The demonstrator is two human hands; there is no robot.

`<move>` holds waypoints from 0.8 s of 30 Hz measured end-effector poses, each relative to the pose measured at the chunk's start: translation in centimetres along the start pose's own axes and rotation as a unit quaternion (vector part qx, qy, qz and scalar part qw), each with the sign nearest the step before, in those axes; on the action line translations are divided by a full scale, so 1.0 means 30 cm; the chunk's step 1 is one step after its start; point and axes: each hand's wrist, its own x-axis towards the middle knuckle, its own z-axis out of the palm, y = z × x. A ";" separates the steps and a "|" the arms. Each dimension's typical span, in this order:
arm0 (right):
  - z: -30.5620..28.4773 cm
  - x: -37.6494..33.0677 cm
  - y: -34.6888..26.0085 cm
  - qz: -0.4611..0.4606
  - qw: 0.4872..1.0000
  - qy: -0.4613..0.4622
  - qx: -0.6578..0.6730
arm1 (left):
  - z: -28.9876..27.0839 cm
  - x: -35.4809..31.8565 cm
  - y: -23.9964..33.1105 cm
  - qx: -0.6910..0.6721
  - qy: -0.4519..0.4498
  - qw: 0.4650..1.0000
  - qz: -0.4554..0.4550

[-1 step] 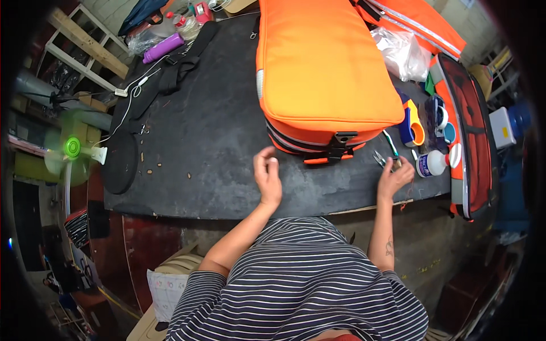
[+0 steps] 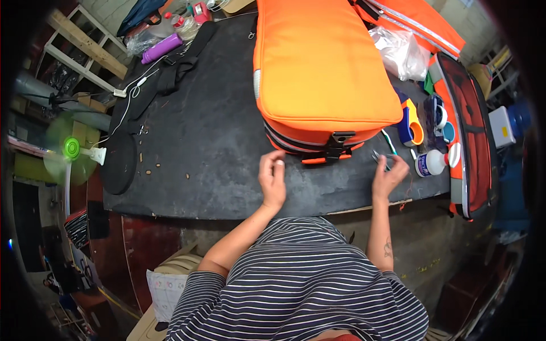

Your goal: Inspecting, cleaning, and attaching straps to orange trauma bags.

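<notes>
On the black table [image 2: 199, 128] before you sits the orange bag [image 2: 327, 68], your left hand [image 2: 273, 181] just beside it, empty and unclenched. Your right hand [image 2: 390, 177] seems to be securing a small metal tool [image 2: 376, 156]; I can't tell if it's gripped. Next calls for a firm hold.

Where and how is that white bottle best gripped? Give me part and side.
Probably grip the white bottle round its labelled body, from the left, nearest the right hand: the body looks rounded, and the orange-edged case crowds its right.

The orange bag [image 2: 324, 68] blocks the way ahead; tabletop [image 2: 219, 108] leftward leaves room.
</notes>
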 end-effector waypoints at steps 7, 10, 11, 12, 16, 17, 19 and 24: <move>0.062 0.053 -0.015 0.033 0.985 -0.163 -0.044 | 0.204 -0.067 0.141 0.058 -0.307 0.947 0.074; 0.028 0.067 0.003 -0.049 0.969 -0.242 -0.028 | 0.280 -0.049 0.133 0.173 -0.262 0.907 0.281; 0.010 0.074 0.008 -0.068 0.964 -0.258 -0.011 | 0.304 -0.044 0.142 0.233 -0.261 0.900 0.259; 0.009 0.071 0.032 -0.081 0.968 -0.237 0.026 | 0.321 -0.032 0.144 0.307 -0.242 0.879 0.272; 0.000 0.046 0.150 -0.045 0.979 -0.199 -0.005 | 0.378 -0.041 0.136 0.421 -0.252 0.821 0.291; -0.007 0.054 0.160 -0.051 0.979 -0.199 0.018 | 0.387 -0.038 0.140 0.428 -0.251 0.817 0.292; 0.006 0.065 0.180 -0.085 0.981 -0.171 0.020 | 0.406 -0.042 0.133 0.452 -0.217 0.807 0.312; 0.041 0.045 0.109 -0.046 0.989 -0.132 0.045 | 0.405 -0.065 0.124 0.370 -0.177 0.877 0.251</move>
